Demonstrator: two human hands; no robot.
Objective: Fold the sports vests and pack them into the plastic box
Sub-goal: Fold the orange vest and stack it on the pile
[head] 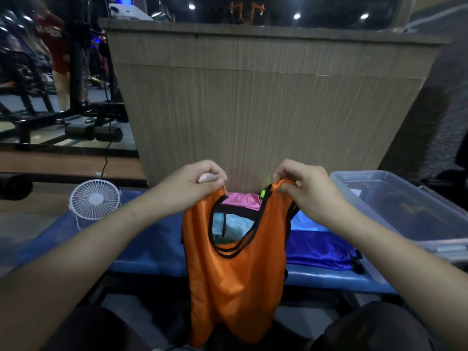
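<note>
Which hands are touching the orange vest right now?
Touching, both. The head view shows the left hand and the right hand each pinching a shoulder strap of the orange vest, which hangs between them.

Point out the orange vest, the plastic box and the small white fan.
orange vest [235, 287]: head view, middle of its front panel.
plastic box [374, 211]: head view, its near left wall.
white fan [95, 198]: head view, centre of grille.
</note>
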